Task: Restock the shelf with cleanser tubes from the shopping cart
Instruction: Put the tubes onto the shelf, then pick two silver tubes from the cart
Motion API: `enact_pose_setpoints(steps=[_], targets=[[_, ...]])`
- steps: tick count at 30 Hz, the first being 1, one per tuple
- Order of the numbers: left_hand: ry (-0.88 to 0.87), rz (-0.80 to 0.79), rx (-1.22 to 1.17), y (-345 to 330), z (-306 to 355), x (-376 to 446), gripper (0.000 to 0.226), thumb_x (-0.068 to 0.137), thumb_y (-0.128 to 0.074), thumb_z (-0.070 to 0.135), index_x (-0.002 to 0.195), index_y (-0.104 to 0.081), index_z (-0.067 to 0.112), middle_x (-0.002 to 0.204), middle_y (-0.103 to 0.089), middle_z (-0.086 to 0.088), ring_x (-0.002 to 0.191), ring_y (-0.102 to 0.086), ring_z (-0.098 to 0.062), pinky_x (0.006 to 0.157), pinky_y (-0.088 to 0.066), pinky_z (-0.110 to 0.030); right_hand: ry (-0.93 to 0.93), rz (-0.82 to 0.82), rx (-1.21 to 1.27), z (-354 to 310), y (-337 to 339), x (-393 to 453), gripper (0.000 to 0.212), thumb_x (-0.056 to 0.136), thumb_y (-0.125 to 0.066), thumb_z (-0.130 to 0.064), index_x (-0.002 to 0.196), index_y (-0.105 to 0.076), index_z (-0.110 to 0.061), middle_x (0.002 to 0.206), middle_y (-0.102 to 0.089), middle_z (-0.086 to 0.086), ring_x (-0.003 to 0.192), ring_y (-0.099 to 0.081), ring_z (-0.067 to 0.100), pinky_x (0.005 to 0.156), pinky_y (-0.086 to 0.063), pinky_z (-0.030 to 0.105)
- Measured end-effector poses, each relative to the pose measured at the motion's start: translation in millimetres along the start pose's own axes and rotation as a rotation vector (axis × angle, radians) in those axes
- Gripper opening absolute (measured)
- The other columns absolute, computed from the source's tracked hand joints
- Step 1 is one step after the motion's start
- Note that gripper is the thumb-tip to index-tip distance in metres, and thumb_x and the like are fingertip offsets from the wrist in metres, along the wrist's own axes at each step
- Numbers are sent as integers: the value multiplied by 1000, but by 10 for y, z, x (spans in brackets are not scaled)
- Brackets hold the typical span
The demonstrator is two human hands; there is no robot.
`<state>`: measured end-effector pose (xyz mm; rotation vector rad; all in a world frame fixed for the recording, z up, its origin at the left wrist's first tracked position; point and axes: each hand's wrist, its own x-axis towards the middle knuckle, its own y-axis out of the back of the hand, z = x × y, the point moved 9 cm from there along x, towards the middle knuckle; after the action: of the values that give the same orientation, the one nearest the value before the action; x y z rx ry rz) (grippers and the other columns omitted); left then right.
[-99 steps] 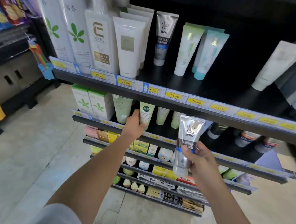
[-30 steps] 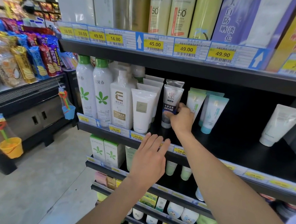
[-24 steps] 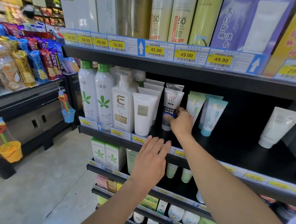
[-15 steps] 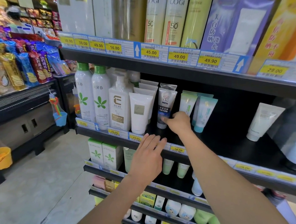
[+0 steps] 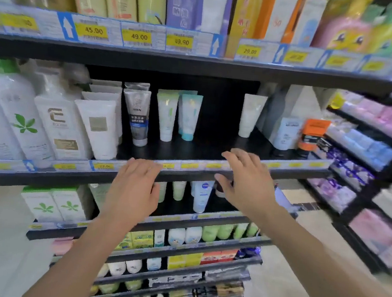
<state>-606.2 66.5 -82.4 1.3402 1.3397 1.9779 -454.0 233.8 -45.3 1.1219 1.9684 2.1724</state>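
Two bare forearms come into view from below, both uncovered from elbow to wrist, with no sleeve showing. The left hand [image 5: 131, 191] and the right hand [image 5: 246, 184] wear no gloves, rings, watch or bracelet.

Even, bright store lighting is falling from above; motion blur is smearing the whole view, worst at the right edge, where wide-angle distortion is bending the shelf [image 5: 189, 152].
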Motion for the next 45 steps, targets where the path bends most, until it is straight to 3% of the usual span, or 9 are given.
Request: enact_pose_setpoints(steps=[6,10,14,23,29,36,41,45], targets=[[-202,-59,34,-95,1023,136,47,78,-77,19,122,-68,8,118,-70,-11,109,-63,-36,97,-49,-51,-209,-3,-140,1030,582,-896,49,82,-70,-41,124,-60,-19,123,-62,4,111,-58,33,86,-52,45],[-293,-66,-11,-21,1918,301,46,83,-71,25,128,-64,13,121,-68,-6,113,-61,-33,101,-48,-49,-322,4,-173,1678,978,-1454,52,84,-66,-45,129,-57,-21,126,-61,2,110,-58,32,86,-52,45],[-449,-16,-50,69,3069,301,39,82,-73,24,119,-68,11,108,-71,-7,103,-64,-31,94,-50,-46,-421,20,-205,2325,1313,-2043,55,81,-70,-45,130,-56,-23,128,-60,1,112,-56,31,86,-52,45],[-659,29,-156,-94,5820,6,36,76,-74,18,111,-69,9,103,-71,-9,92,-65,-32,88,-48,-41,-642,8,-245,4212,1935,-3675,53,79,-71,-43,123,-58,-18,120,-60,5,106,-57,32,81,-50,43],[-815,-38,-270,-395,7558,-313,42,76,-58,28,113,-68,12,101,-69,-7,94,-64,-33,95,-45,-44,-788,98,-197,5200,2453,-4759,47,85,-66,-43,125,-60,-19,120,-62,4,106,-59,30,84,-53,44],[-1024,-65,-421,-675,9279,-661,45,80,-48,34,113,-68,11,102,-70,-8,95,-64,-32,88,-43,-40,-976,141,-278,6092,2873,-5818,42,88,-64,-42,125,-61,-23,124,-62,-1,112,-58,24,90,-51,40],[-1141,-104,-484,-1047,10318,-667,34,79,-59,27,108,-68,11,101,-68,-8,96,-62,-32,87,-46,-42,-1122,73,-359,6813,2927,-6400,47,90,-64,-43,132,-57,-23,130,-60,0,117,-56,26,93,-50,41],[-1222,-168,-564,-1355,11106,-608,36,79,-47,30,101,-69,11,94,-68,-7,92,-63,-32,85,-45,-42,-1247,11,-405,7457,2945,-6740,48,90,-63,-43,134,-55,-25,132,-58,-1,119,-54,25,95,-49,40]])
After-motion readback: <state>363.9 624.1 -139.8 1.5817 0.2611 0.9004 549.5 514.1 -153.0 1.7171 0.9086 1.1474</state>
